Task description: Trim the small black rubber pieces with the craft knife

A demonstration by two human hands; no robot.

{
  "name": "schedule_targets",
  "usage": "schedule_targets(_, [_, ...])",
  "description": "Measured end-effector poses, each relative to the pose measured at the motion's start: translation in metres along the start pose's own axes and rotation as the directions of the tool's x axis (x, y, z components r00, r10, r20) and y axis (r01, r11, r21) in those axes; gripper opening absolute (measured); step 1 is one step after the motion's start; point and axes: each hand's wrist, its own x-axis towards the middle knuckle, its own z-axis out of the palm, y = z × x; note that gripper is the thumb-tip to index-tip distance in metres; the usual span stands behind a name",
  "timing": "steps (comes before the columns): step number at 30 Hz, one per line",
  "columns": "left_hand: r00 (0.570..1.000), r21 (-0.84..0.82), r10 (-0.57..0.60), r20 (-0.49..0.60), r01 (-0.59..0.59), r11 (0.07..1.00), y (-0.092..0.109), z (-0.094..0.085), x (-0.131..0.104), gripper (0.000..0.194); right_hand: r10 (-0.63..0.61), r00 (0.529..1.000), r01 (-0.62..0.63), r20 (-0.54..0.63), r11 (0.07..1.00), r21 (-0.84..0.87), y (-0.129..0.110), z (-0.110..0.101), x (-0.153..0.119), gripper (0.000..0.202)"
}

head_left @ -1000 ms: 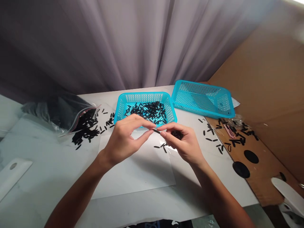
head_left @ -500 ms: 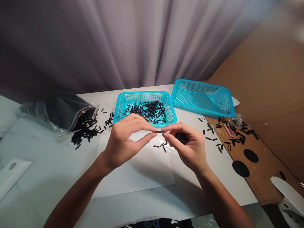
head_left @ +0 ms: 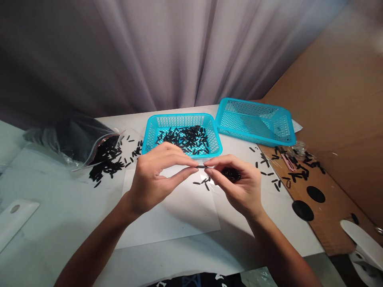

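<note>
Between my two hands a small slim black piece is held level by its ends, above a white sheet. The thumb and fingertips of my left hand pinch its left end. My right hand pinches the right end, and a dark clump of more black pieces sits in its curled palm. Behind the hands stands a blue plastic basket holding many similar black pieces. A few loose pieces lie on the sheet just below the right fingertips.
A second blue basket stands tilted at the back right. On the left, an open clear bag spills black pieces. More pieces, a pink clip-like item and two black discs lie at the right. A grey curtain hangs behind.
Both hands keep their pinch on the black piece. My right hand has shifted very slightly to the right, and the view has moved a little.
</note>
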Motion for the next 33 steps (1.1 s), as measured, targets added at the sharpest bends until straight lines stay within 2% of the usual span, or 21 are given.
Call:
schedule_targets(11, [1.000,-0.018,-0.011,0.000,0.011,1.000,0.0001,-0.0007,-0.0001,0.010,0.028,1.000,-0.028,0.006,0.998,0.047,-0.0004,-0.0005,-0.0011,0.009])
schedule_targets(18, [0.999,-0.043,-0.032,0.040,0.033,0.999,0.0006,-0.0014,-0.0013,0.006,0.059,0.998,-0.059,0.002,0.992,0.109,-0.0018,0.0015,-0.0012,0.011])
schedule_targets(33, [0.990,-0.083,-0.121,0.073,0.127,0.988,0.0026,0.0043,-0.0040,0.015,0.056,0.998,-0.057,0.015,0.993,0.104,-0.0008,0.0025,-0.0016,0.014])
